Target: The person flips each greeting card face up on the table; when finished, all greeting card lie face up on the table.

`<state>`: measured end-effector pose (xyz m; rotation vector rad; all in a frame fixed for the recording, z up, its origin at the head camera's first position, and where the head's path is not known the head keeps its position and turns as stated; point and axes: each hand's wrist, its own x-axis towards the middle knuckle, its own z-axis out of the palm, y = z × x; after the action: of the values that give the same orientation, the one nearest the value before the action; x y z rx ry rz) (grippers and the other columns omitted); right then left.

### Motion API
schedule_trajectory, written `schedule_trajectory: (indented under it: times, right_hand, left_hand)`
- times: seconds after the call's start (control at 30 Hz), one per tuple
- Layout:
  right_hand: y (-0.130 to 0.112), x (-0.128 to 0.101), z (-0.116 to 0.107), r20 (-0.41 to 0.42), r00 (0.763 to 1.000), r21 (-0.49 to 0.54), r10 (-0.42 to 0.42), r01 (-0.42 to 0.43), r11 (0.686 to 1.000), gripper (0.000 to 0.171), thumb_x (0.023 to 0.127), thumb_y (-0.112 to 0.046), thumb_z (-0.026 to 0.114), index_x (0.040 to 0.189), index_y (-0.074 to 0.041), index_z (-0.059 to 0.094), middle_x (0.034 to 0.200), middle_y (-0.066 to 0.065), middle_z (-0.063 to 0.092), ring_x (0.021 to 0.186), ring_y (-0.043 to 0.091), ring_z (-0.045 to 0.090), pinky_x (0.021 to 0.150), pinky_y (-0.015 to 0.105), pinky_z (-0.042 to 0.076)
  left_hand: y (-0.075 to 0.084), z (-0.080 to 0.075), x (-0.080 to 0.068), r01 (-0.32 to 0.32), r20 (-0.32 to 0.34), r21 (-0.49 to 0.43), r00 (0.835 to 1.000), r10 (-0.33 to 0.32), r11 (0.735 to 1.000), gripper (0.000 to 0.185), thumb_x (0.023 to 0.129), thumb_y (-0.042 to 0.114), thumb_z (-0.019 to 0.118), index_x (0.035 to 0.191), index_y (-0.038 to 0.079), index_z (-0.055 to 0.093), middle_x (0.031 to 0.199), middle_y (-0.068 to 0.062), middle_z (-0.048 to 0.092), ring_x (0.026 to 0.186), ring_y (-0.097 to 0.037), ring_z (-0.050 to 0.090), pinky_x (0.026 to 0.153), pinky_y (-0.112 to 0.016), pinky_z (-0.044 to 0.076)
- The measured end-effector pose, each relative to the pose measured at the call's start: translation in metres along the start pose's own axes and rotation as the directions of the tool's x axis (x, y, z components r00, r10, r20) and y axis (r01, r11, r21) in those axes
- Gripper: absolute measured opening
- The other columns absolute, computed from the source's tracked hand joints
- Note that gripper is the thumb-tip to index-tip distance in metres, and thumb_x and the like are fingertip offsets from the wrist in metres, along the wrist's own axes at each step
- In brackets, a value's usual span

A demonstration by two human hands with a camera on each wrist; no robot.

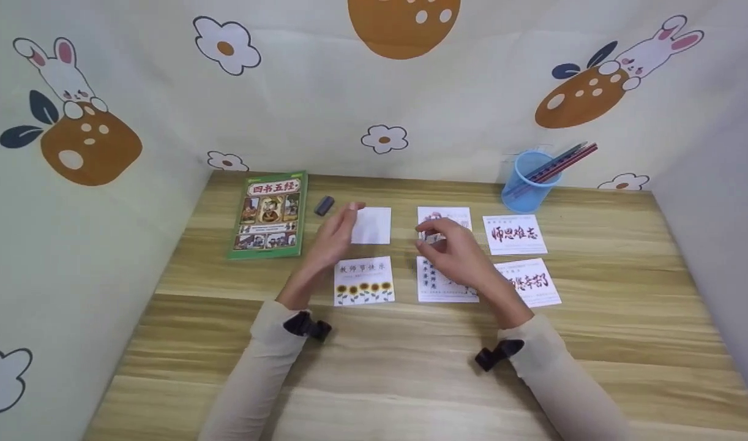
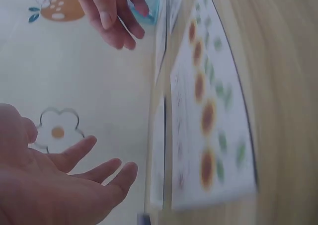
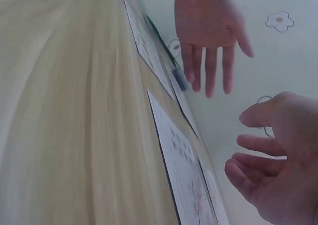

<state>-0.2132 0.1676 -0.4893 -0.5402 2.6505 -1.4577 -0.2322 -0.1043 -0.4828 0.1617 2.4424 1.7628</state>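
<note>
Your left hand point(image 1: 334, 236) hovers open by the blank card point(image 1: 371, 225), your loosely curled, empty right hand point(image 1: 450, 248) over the far middle card point(image 1: 444, 215); I judge you're mid-arranging, so settle on one card next.

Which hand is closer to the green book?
Left. The left hand hovers just right of the green book, near the blank card. The right hand is farther right, over the middle cards.

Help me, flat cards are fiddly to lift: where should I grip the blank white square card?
Probably at the blank white square card's left edge, coming from the left, where the left hand already hovers. It lies flat on the wooden table, so a fingertip likely must pry under an edge first.
</note>
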Motion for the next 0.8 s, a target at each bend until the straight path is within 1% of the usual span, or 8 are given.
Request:
schedule_trajectory:
  times: [0.13, 0.27, 0.33, 0.37, 0.47, 0.53, 0.63, 0.8]
  right_hand:
    - [-0.007, 0.011, 0.018, 0.081, 0.997, -0.008, -0.018, 0.019, 1.000, 0.040, 0.104, -0.017, 0.073, 0.138, 0.001, 0.067, 0.136, 0.021, 0.069, 0.121, 0.033, 0.073, 0.103, 0.042, 0.063]
    - [-0.013, 0.020, 0.033, 0.149, 0.989, -0.051, -0.019, 0.027, 0.998, 0.048, 0.104, -0.022, 0.073, 0.145, 0.001, 0.063, 0.143, 0.021, 0.066, 0.129, 0.034, 0.067, 0.109, 0.047, 0.059]
    - [-0.015, 0.023, 0.038, 0.173, 0.985, -0.066, -0.015, 0.026, 0.997, 0.051, 0.104, -0.022, 0.072, 0.147, 0.002, 0.061, 0.145, 0.022, 0.064, 0.131, 0.035, 0.065, 0.111, 0.048, 0.058]
    - [-0.016, 0.024, 0.040, 0.184, 0.983, -0.073, -0.017, 0.031, 0.997, 0.051, 0.104, -0.022, 0.072, 0.147, 0.002, 0.061, 0.145, 0.023, 0.064, 0.131, 0.035, 0.065, 0.111, 0.049, 0.057]
    - [-0.016, 0.025, 0.047, 0.210, 0.977, -0.110, -0.027, 0.051, 0.993, 0.052, 0.104, -0.023, 0.072, 0.147, 0.003, 0.061, 0.147, 0.023, 0.063, 0.134, 0.035, 0.063, 0.115, 0.050, 0.054]
    - [-0.017, 0.026, 0.050, 0.218, 0.976, -0.130, -0.030, 0.059, 0.990, 0.052, 0.103, -0.025, 0.072, 0.147, 0.002, 0.061, 0.148, 0.022, 0.062, 0.135, 0.035, 0.062, 0.118, 0.050, 0.051]
    - [-0.016, 0.025, 0.052, 0.210, 0.978, -0.134, -0.015, 0.044, 0.990, 0.052, 0.103, -0.025, 0.072, 0.146, 0.002, 0.061, 0.149, 0.022, 0.062, 0.138, 0.035, 0.061, 0.120, 0.050, 0.049]
    - [-0.013, 0.024, 0.051, 0.188, 0.982, -0.127, 0.002, 0.022, 0.992, 0.051, 0.103, -0.023, 0.072, 0.146, 0.002, 0.062, 0.149, 0.022, 0.062, 0.137, 0.035, 0.061, 0.120, 0.049, 0.050]
  left_hand:
    - [-0.014, -0.022, -0.008, 0.056, -0.058, 0.001, 0.997, -0.056, 0.998, 0.060, 0.118, 0.046, 0.031, 0.154, 0.005, 0.055, 0.163, -0.021, 0.052, 0.157, -0.037, 0.043, 0.133, -0.053, 0.031]
    - [-0.022, -0.031, -0.010, 0.096, -0.077, -0.014, 0.992, -0.097, 0.995, 0.061, 0.118, 0.046, 0.033, 0.154, 0.002, 0.055, 0.153, -0.024, 0.057, 0.148, -0.036, 0.050, 0.126, -0.052, 0.038]
    - [-0.023, -0.033, -0.011, 0.114, -0.069, -0.021, 0.991, -0.115, 0.993, 0.060, 0.118, 0.046, 0.034, 0.155, 0.003, 0.054, 0.148, -0.026, 0.058, 0.141, -0.038, 0.052, 0.121, -0.053, 0.041]
    - [-0.024, -0.034, -0.011, 0.121, -0.063, -0.025, 0.990, -0.122, 0.992, 0.060, 0.118, 0.046, 0.034, 0.155, 0.003, 0.054, 0.148, -0.026, 0.057, 0.141, -0.038, 0.052, 0.121, -0.053, 0.041]
    - [-0.024, -0.035, -0.012, 0.135, -0.065, -0.026, 0.989, -0.136, 0.991, 0.060, 0.118, 0.046, 0.035, 0.156, 0.004, 0.054, 0.153, -0.026, 0.056, 0.149, -0.039, 0.049, 0.126, -0.055, 0.037]
    - [-0.024, -0.036, -0.013, 0.132, -0.080, -0.018, 0.988, -0.133, 0.991, 0.060, 0.118, 0.046, 0.035, 0.155, 0.003, 0.055, 0.161, -0.022, 0.053, 0.155, -0.037, 0.045, 0.130, -0.053, 0.034]
    - [-0.024, -0.035, -0.012, 0.121, -0.088, -0.026, 0.988, -0.123, 0.992, 0.059, 0.118, 0.043, 0.037, 0.153, 0.001, 0.056, 0.161, -0.022, 0.053, 0.155, -0.037, 0.045, 0.131, -0.053, 0.033]
    - [-0.023, -0.030, -0.011, 0.116, -0.086, -0.023, 0.989, -0.117, 0.993, 0.054, 0.118, 0.039, 0.038, 0.151, 0.001, 0.058, 0.159, -0.022, 0.056, 0.153, -0.037, 0.048, 0.131, -0.052, 0.034]
